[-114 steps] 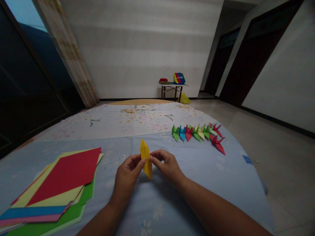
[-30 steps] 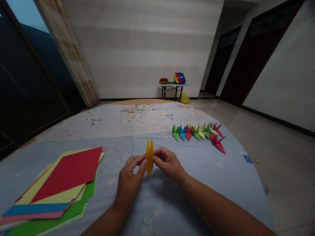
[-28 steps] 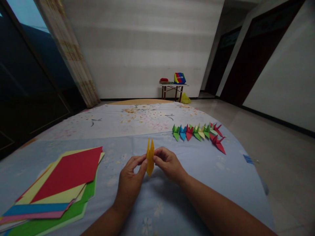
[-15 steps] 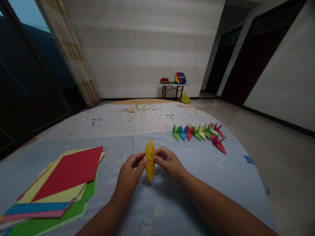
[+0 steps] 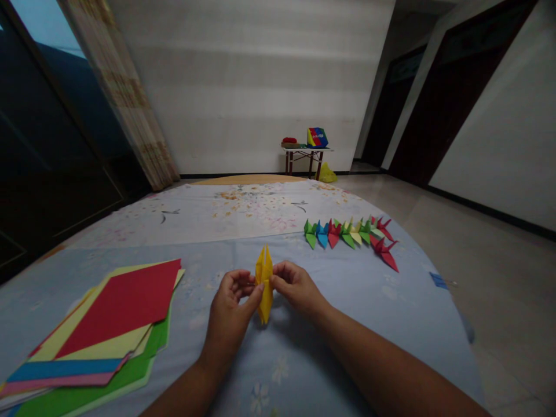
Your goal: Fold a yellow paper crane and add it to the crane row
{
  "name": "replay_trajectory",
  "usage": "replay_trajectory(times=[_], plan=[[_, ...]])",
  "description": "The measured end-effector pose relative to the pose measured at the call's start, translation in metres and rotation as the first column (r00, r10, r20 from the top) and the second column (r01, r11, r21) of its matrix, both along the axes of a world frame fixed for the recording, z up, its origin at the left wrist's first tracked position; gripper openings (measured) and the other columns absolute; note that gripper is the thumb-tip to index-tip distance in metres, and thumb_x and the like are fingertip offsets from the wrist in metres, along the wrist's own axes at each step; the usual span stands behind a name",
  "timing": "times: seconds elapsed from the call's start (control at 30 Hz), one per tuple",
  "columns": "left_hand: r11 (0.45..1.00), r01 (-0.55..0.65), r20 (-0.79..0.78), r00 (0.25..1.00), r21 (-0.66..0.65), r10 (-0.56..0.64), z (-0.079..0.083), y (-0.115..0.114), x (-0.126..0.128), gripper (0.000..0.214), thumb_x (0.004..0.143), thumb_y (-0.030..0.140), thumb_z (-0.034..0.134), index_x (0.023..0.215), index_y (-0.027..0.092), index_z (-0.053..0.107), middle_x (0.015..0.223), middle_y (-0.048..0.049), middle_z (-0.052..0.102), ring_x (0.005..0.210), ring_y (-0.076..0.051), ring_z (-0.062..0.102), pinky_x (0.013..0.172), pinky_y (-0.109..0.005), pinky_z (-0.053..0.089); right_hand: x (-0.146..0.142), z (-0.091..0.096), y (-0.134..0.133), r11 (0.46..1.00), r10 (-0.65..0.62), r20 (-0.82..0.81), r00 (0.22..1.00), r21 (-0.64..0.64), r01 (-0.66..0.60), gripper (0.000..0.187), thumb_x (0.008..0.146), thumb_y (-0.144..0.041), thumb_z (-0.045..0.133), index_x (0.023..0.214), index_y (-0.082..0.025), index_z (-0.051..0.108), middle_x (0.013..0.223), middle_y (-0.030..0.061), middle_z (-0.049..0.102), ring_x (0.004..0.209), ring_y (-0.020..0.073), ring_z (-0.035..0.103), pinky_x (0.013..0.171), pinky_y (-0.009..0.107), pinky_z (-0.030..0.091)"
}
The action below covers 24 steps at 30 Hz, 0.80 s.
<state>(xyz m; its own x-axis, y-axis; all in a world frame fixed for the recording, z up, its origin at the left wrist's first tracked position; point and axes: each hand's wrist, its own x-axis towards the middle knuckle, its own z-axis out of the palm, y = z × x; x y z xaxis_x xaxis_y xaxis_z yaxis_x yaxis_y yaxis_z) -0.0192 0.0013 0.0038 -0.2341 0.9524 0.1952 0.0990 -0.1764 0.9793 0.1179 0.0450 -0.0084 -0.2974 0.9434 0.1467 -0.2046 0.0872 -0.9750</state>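
one piece of folded yellow paper [image 5: 267,284] stands on end between the left hand [image 5: 232,310] and the right hand [image 5: 299,291], in the near middle of the scene. the right thumb and forefinger pinch its right edge in a narrow grip. the left thumb presses its lower left side, the other left fingers curled at the left edge. its upper end splits into two slim points. below is a pale blue cloth [image 5: 369,301]. to the near left lies a pile of coloured sheets [image 5: 121,310], red on top, with yellow, blue, pink and green showing under it. farther off, to the right, a row of paper cranes [image 5: 333,234] stands close together, one red crane [image 5: 384,253] just nearer at the row's right end.
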Motion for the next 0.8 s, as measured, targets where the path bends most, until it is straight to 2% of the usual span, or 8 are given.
replay_trajectory(times=[0.13,0.27,0.33,0.43,0.53,0.6,0.7,0.8], plan=[[0.999,0.052,-0.141,0.989,0.004,-0.051,0.001,-0.002,-0.002,0.023,0.071,0.036,0.064,0.081,0.016,0.06,0.079,-0.0036,0.065,0.077,-0.018,0.063,0.073,-0.03,0.051,0.0,0.001,-0.001,1.0,-0.009,0.012,1.0,0.0,0.009,0.025,0.066,-0.038,0.066,0.074,-0.018,0.054,0.068,-0.0017,0.061,0.063,0.0116,0.057,0.063,0.025,0.046],[0.998,0.057,-0.23,0.972,0.014,-0.052,0.002,-0.003,-0.004,0.022,0.074,0.036,0.061,0.083,0.017,0.066,0.086,-0.0052,0.067,0.082,-0.02,0.063,0.077,-0.032,0.05,0.0,0.002,-0.001,1.0,-0.009,0.018,1.0,-0.01,0.009,0.023,0.066,-0.035,0.066,0.074,-0.017,0.054,0.067,-0.002,0.061,0.061,0.0109,0.056,0.062,0.025,0.045],[0.998,0.06,-0.217,0.974,0.003,-0.058,0.001,-0.002,-0.004,0.022,0.074,0.036,0.06,0.084,0.017,0.066,0.085,-0.005,0.066,0.081,-0.02,0.063,0.076,-0.032,0.049,0.0,0.002,-0.002,1.0,-0.005,0.042,0.999,-0.013,0.005,0.02,0.066,-0.032,0.065,0.073,-0.017,0.053,0.067,-0.0019,0.06,0.061,0.0104,0.056,0.061,0.024,0.045],[0.997,0.075,-0.11,0.991,-0.025,-0.077,0.0,0.0,-0.003,0.032,0.073,0.034,0.062,0.099,0.016,0.059,0.081,-0.0027,0.064,0.076,-0.018,0.063,0.07,-0.03,0.051,0.001,0.002,-0.002,1.0,-0.015,0.095,0.995,-0.002,0.015,0.015,0.068,-0.027,0.062,0.076,-0.017,0.054,0.066,-0.0023,0.059,0.059,0.0095,0.055,0.057,0.022,0.043],[0.996,0.071,-0.031,0.997,-0.055,-0.072,0.0,0.001,-0.002,0.047,0.071,0.031,0.063,0.112,0.017,0.047,0.074,0.0015,0.061,0.068,-0.015,0.063,0.064,-0.027,0.051,0.001,0.002,-0.003,0.999,-0.04,0.149,0.988,-0.018,0.043,0.029,0.067,-0.022,0.06,0.095,-0.017,0.051,0.061,-0.006,0.056,0.052,0.0081,0.052,0.05,0.02,0.04],[0.995,0.073,-0.032,0.997,-0.068,-0.076,0.001,0.001,0.0,0.048,0.07,0.03,0.063,0.112,0.018,0.043,0.069,0.0036,0.06,0.065,-0.015,0.062,0.062,-0.027,0.05,0.001,0.001,-0.003,0.997,-0.055,0.194,0.979,-0.041,0.064,0.041,0.067,-0.02,0.059,0.105,-0.017,0.045,0.058,-0.0081,0.054,0.049,0.0079,0.051,0.049,0.02,0.04],[0.991,0.086,-0.061,0.994,-0.099,-0.093,0.002,-0.002,0.002,0.043,0.069,0.029,0.063,0.106,0.019,0.042,0.066,0.0044,0.061,0.063,-0.016,0.063,0.061,-0.027,0.049,0.004,-0.001,-0.002,0.995,-0.06,0.282,0.958,-0.063,0.081,0.039,0.07,-0.021,0.057,0.107,-0.017,0.044,0.056,-0.0082,0.053,0.049,0.0084,0.052,0.049,0.02,0.04],[0.977,0.106,-0.083,0.989,-0.185,-0.123,0.0,-0.004,0.003,0.038,0.07,0.029,0.061,0.101,0.02,0.041,0.067,0.0036,0.063,0.062,-0.017,0.063,0.057,-0.027,0.048,0.01,-0.004,0.0,0.996,-0.029,0.408,0.912,-0.068,0.063,0.04,0.069,-0.02,0.058,0.107,-0.017,0.045,0.053,-0.0088,0.051,0.045,0.0076,0.048,0.044,0.018,0.035]])
